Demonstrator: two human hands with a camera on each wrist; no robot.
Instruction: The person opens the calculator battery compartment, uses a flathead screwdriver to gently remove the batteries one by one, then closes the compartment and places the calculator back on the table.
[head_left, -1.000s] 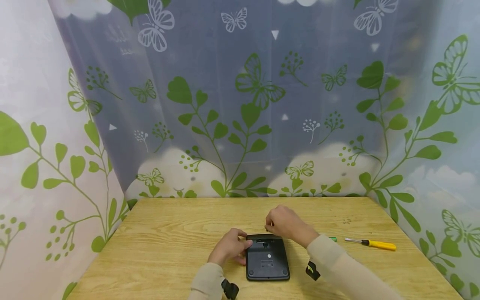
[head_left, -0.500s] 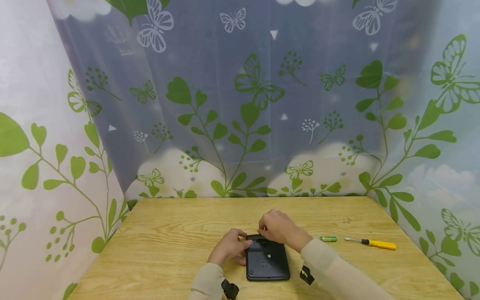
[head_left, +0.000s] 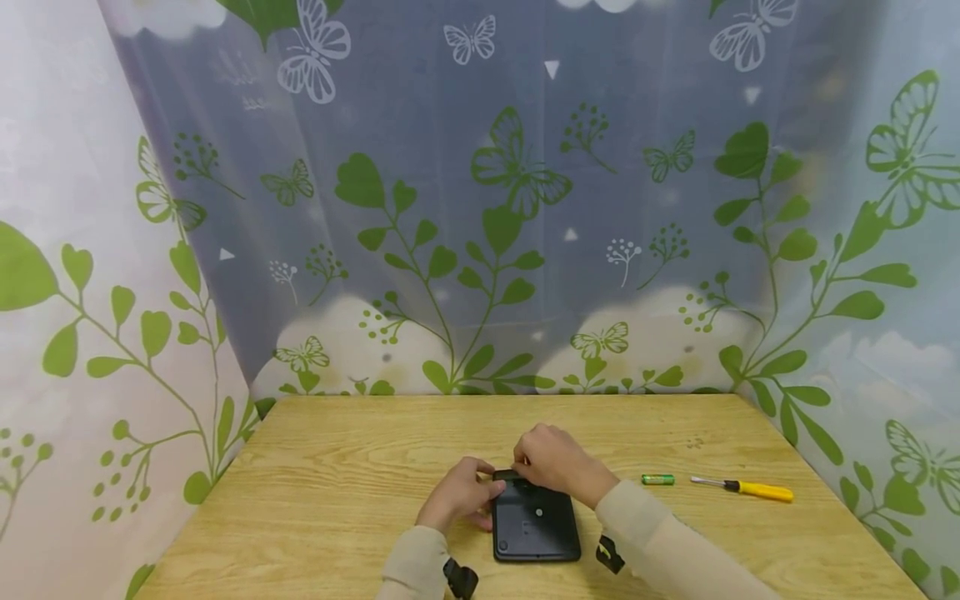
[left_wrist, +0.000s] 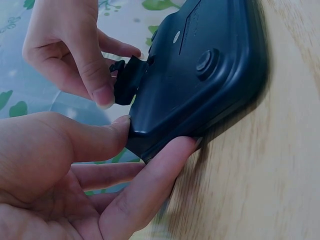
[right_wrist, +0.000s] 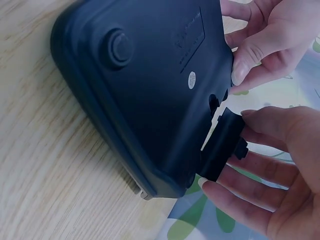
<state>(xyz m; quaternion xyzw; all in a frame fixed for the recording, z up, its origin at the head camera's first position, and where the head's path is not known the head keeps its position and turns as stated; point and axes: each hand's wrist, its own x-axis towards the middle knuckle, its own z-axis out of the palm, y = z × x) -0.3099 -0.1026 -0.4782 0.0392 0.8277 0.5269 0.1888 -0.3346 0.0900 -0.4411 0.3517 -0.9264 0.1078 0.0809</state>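
A black calculator [head_left: 534,533] lies face down on the wooden table, its back with round rubber feet facing up. At its far left corner my left hand [head_left: 459,493] grips the edge, thumb on top and fingers along the side. Over the far end, my right hand [head_left: 553,454] pinches a small black battery cover [right_wrist: 220,145] between thumb and fingers. In the right wrist view the cover is tilted, with its inner edge right at the opening in the calculator's back. The left wrist view shows the clip on the cover [left_wrist: 129,82] sticking outward. My right hand hides the battery compartment in the head view.
To the right of the calculator a green battery [head_left: 657,480] lies on the table [head_left: 337,500]. Farther right is a screwdriver [head_left: 761,490] with a yellow handle. A cloth with printed leaves and butterflies [head_left: 420,167] hangs behind the table.
My right hand has moved left and slightly down, bringing the battery cover to the calculator's far end. The green battery has come out from behind the right arm. My left hand stays put.
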